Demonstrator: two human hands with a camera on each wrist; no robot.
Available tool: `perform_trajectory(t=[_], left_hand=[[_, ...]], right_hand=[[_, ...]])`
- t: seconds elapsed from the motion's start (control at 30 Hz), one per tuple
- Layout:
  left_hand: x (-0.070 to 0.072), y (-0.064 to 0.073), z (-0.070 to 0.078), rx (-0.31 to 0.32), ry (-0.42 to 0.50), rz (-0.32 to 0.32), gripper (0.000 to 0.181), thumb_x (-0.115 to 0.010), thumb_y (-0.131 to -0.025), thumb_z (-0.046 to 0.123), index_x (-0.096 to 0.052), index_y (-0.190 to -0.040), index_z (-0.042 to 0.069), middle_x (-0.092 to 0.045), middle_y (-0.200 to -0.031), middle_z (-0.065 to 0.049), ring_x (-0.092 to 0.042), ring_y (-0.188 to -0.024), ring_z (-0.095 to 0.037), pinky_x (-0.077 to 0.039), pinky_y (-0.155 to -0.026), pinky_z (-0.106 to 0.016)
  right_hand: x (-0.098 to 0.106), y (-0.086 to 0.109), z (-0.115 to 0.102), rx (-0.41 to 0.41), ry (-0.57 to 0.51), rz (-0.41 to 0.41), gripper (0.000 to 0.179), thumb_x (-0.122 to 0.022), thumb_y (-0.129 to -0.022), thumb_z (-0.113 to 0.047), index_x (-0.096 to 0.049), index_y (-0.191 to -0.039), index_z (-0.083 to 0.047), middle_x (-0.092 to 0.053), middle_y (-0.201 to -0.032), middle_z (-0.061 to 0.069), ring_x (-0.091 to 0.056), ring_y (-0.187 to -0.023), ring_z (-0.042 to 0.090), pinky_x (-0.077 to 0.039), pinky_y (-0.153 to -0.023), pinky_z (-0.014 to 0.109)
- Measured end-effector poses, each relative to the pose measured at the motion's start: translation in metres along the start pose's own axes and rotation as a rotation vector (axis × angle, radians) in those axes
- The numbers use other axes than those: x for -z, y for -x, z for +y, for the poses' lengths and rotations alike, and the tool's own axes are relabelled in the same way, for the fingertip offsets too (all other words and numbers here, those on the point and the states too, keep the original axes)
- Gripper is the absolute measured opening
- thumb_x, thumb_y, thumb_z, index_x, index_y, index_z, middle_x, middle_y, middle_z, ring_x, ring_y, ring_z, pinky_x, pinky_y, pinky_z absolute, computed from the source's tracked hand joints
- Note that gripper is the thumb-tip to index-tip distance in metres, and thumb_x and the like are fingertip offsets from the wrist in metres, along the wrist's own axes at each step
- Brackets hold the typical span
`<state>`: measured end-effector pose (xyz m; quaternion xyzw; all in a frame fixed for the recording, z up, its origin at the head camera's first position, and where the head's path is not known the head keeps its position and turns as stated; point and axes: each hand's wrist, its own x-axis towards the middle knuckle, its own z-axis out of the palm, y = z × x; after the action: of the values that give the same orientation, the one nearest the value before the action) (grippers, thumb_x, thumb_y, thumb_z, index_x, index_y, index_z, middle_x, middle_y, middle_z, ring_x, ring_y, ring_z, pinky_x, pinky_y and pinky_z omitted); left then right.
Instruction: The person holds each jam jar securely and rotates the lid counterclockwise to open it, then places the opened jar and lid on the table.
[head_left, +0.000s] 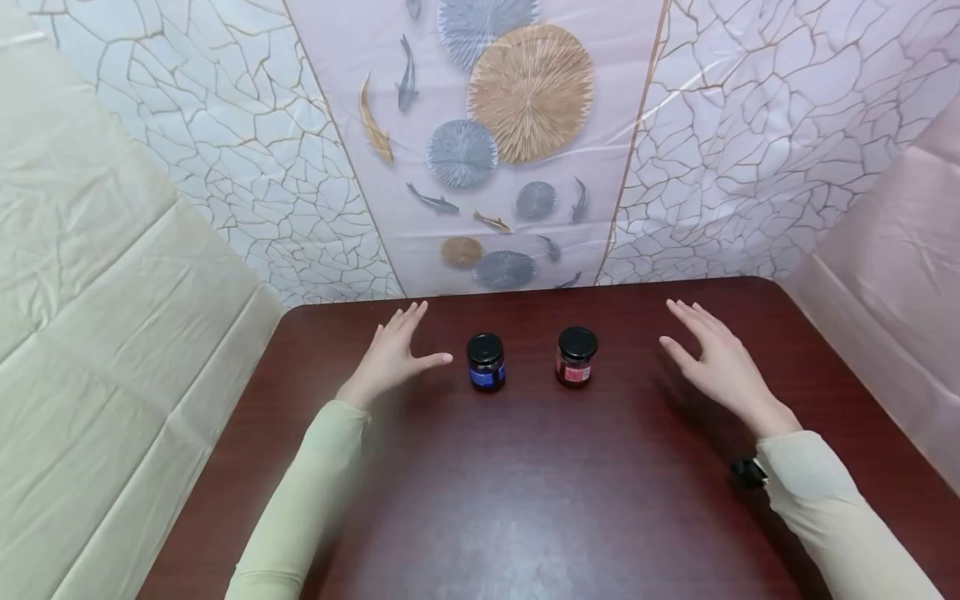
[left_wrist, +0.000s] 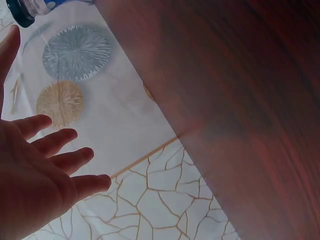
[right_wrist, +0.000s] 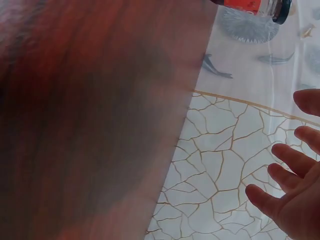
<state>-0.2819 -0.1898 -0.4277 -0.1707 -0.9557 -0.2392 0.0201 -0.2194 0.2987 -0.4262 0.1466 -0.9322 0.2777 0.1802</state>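
Two small glass jars with black lids stand upright on the dark red table. The left one, a blue-labelled jar, shows partly at the top of the left wrist view. To its right is a red-labelled jar, whose label and lid edge appear at the top of the right wrist view. My left hand is held left of the blue-labelled jar, fingers spread and thumb pointing toward it, holding nothing. Farther from the jars, my right hand hovers right of the red-labelled jar with its fingers extended, also holding nothing.
The reddish-brown wooden table reaches back to a patterned cloth wall with lily pads and fish. Pale cloth panels rise on the left, pinkish ones on the right. A dark band sits at the right wrist.
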Motion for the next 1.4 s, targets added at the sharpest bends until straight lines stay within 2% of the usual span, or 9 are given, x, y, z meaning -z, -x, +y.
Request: perform_trajectory(t=[0.13, 0.4, 0.67, 0.9, 1.03, 1.17, 1.4], left_hand=[[-0.006, 0.0, 0.001, -0.019, 0.044, -0.034, 0.104, -0.069, -0.083, 0.069, -0.022, -0.162, 0.019, -0.023, -0.165, -0.008, -0.014, -0.153, -0.031, -0.008, -0.118, -0.061], [-0.015, -0.002, 0.012, -0.035, 0.13, -0.085, 0.102, -0.073, -0.083, 0.063, -0.023, -0.162, 0.021, -0.027, -0.164, -0.008, -0.015, -0.153, -0.031, 0.0, -0.117, -0.064], [-0.026, -0.002, 0.012, -0.048, 0.199, -0.163, 0.097, -0.076, -0.084, 0.056, -0.026, -0.161, 0.021, -0.027, -0.164, -0.001, -0.021, -0.151, -0.023, -0.023, -0.119, -0.048], [-0.031, -0.004, 0.015, -0.046, 0.245, -0.186, 0.089, -0.077, -0.086, 0.051, -0.037, -0.157, 0.016, -0.039, -0.159, -0.001, -0.034, -0.146, -0.02, -0.029, -0.116, -0.044], [-0.031, -0.007, 0.018, -0.046, 0.251, -0.197, 0.086, -0.077, -0.086, 0.05, -0.041, -0.155, 0.014, -0.042, -0.157, 0.0, -0.036, -0.145, -0.02, -0.031, -0.116, -0.044], [-0.032, -0.009, 0.021, -0.056, 0.259, -0.2, 0.083, -0.078, -0.085, 0.048, -0.044, -0.153, 0.015, -0.045, -0.155, 0.001, -0.039, -0.143, -0.019, -0.033, -0.114, -0.044], [-0.038, -0.011, 0.025, -0.053, 0.29, -0.211, 0.077, -0.08, -0.084, 0.045, -0.048, -0.15, 0.021, -0.052, -0.148, 0.003, -0.045, -0.138, -0.017, -0.036, -0.112, -0.042]], right_hand=[[-0.003, 0.005, 0.001, -0.002, 0.0, -0.012, 0.062, -0.067, -0.098, -0.025, -0.044, -0.152, -0.009, -0.043, -0.152, 0.024, -0.032, -0.144, 0.041, -0.027, -0.113, 0.06], [-0.005, 0.014, 0.005, -0.053, 0.002, -0.047, 0.058, -0.064, -0.099, -0.025, -0.045, -0.151, -0.008, -0.049, -0.144, 0.03, -0.043, -0.132, 0.051, -0.034, -0.102, 0.065], [-0.011, 0.017, 0.005, -0.058, -0.027, -0.074, 0.059, -0.064, -0.1, -0.026, -0.043, -0.153, -0.01, -0.05, -0.145, 0.026, -0.047, -0.13, 0.049, -0.037, -0.1, 0.063], [-0.015, 0.017, 0.002, -0.062, -0.047, -0.099, 0.06, -0.065, -0.1, -0.026, -0.043, -0.153, -0.01, -0.05, -0.146, 0.025, -0.047, -0.13, 0.048, -0.038, -0.099, 0.063], [-0.015, 0.017, -0.001, -0.097, -0.107, -0.128, 0.06, -0.063, -0.101, -0.029, -0.042, -0.154, -0.011, -0.051, -0.145, 0.025, -0.054, -0.122, 0.05, -0.041, -0.095, 0.063], [-0.015, 0.017, -0.006, -0.125, -0.188, -0.153, 0.06, -0.062, -0.102, -0.03, -0.041, -0.154, -0.012, -0.052, -0.145, 0.024, -0.059, -0.116, 0.051, -0.044, -0.094, 0.062], [-0.018, 0.014, -0.015, -0.106, -0.235, -0.158, 0.056, -0.063, -0.101, -0.026, -0.045, -0.152, -0.009, -0.055, -0.141, 0.023, -0.061, -0.115, 0.048, -0.045, -0.095, 0.057]])
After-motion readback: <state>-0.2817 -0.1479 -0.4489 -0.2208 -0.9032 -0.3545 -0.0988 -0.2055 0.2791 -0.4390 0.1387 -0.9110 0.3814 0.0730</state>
